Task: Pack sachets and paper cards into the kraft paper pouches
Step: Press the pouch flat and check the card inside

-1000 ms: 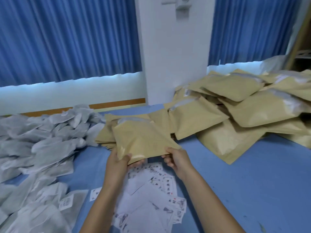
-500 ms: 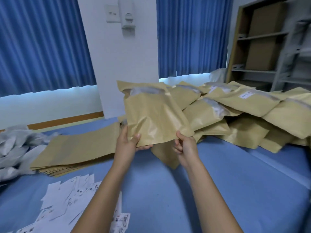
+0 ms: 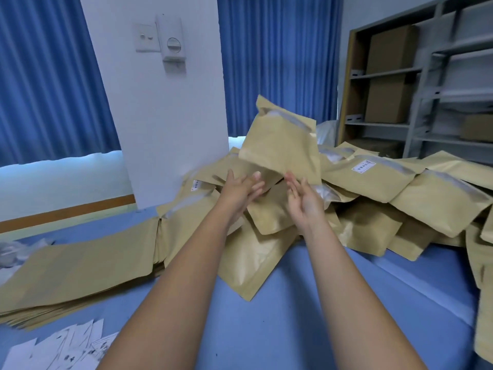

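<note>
Far left edge: a few grey-white sachets (image 3: 10,252) on the blue table (image 3: 320,316), blurred. Bottom left corner: loose paper cards (image 3: 61,348) lying flat, overlapping, print too small to read. Just behind them is a flat stack of empty kraft pouches (image 3: 80,268), its right end butting against the heap. A white pillar (image 3: 165,116) stands behind, with a switch plate (image 3: 148,38) on it and blue curtains (image 3: 40,89) on either side.

Centre: the person's left hand (image 3: 240,188) is stretched forward, fingers straight and spread, holding nothing. Its fingertips are right at the lower left edge of one kraft pouch (image 3: 282,148). That pouch is tilted, raised above the heap, with its clear-strip end up. Can't tell if the fingertips actually touch it, and can't tell if its far side rests on the heap.

The right hand (image 3: 304,201) has its palm turned inward, fingers straight and slightly apart, gripping nothing. Its fingertips are just under the pouch's lower edge; contact unclear.

Right: a big heap of filled pouches (image 3: 400,188), piled at all angles, some showing clear strips, one with a small white label (image 3: 362,165). The heap runs off the right edge. Behind it is a shelf unit (image 3: 426,102) holding cardboard boxes (image 3: 389,49).
</note>
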The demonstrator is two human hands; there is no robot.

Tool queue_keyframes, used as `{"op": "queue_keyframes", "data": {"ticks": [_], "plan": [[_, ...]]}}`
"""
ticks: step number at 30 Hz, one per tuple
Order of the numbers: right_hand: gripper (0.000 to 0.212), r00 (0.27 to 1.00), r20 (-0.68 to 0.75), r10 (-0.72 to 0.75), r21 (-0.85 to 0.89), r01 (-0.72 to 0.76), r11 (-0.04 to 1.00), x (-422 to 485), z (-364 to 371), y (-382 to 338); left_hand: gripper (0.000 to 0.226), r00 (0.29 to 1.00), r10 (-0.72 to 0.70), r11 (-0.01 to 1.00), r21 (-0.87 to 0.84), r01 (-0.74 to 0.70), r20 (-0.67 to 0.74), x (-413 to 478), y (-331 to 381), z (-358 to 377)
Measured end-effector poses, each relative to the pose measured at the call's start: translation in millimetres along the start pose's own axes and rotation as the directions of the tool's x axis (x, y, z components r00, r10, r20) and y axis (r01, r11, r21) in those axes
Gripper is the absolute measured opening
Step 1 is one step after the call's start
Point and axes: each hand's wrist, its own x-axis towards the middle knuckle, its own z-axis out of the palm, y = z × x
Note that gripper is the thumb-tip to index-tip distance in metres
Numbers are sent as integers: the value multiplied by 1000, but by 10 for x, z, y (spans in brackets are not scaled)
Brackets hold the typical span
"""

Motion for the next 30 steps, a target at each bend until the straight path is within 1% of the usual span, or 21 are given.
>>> {"op": "queue_keyframes", "data": {"ticks": [1,2,3,5,6,7,8,9,10,11,12,13,14,15,16,18,20,23,25,28,30], "plan": [[29,1000,11,20,-5,-20,1000,54,15,-4,93,999,-42,994,100,41,15,47,0,-12],[37,1000,6,31,-14,-31,999,79,7,19,93,999,-50,963,266,44,17,49,-33,-39],[41,999,5,40,-27,-40,999,68,-18,76,85,1000,-16,894,448,7,17,31,-96,-89],[39,995,-2,97,-71,-96,993,-38,-110,278,55,984,174,686,711,-154,46,-74,-246,-261],[34,989,-10,150,-93,-151,984,-110,-169,418,46,966,258,578,795,-183,35,-132,-341,-406],[30,979,-18,204,-127,-205,970,-199,-216,570,44,950,309,474,871,-127,-30,-204,-426,-579],[27,967,-26,254,-175,-255,951,-303,-249,730,44,923,362,354,935,-3,-134,-269,-490,-786],[24,955,-32,294,-229,-293,928,-403,-267,896,45,891,389,193,966,169,-234,-339,-528,-1022],[24,944,-35,328,-277,-324,905,-515,-261,1059,48,869,363,14,935,356,-336,-423,-546,-1273],[24,931,-35,363,-315,-355,880,-627,-245,1228,53,843,278,-132,851,508,-460,-534,-546,-1527],[25,915,-34,403,-340,-389,856,-739,-214,1394,60,797,177,-205,771,604,-577,-656,-562,-1763],[24,896,-27,444,-363,-422,830,-849,-175,1551,65,757,68,-209,732,648,-650,-771,-602,-1975],[24,875,-20,484,-386,-453,803,-953,-129,1701,66,739,-39,-164,734,659,-672,-875,-651,-2150],[24,855,-16,518,-404,-479,779,-1053,-74,1842,62,751,-106,-122,758,641,-652,-966,-690,-2274],[25,839,-17,544,-418,-500,758,-1147,-23,1970,57,773,-121,-120,782,611,-622,-1041,-710,-2350],[26,813,-17,581,-433,-530,729,-1326,81,2197,50,818,-91,-185,816,547,-568,-1169,-687,-2416],[22,788,-5,615,-454,-550,701,-1491,195,2373,44,860,-95,-209,855,475,-501,-1256,-634,-2463],[14,741,28,671,-517,-564,644,-1695,358,2568,33,898,-128,-189,899,396,-422,-1414,-498,-2547],[19,728,45,684,-586,-536,608,-1797,437,2668,24,901,-121,-154,904,398,-417,-1535,-429,-2615],[21,735,83,673,-688,-446,572,-1887,463,2742,23,909,55,-159,895,416,-413,-1774,-357,-2714],[20,731,117,672,-684,-431,588,-1900,453,2724,28,906,139,-98,905,415,-400,-1969,-351,-2746]]}}
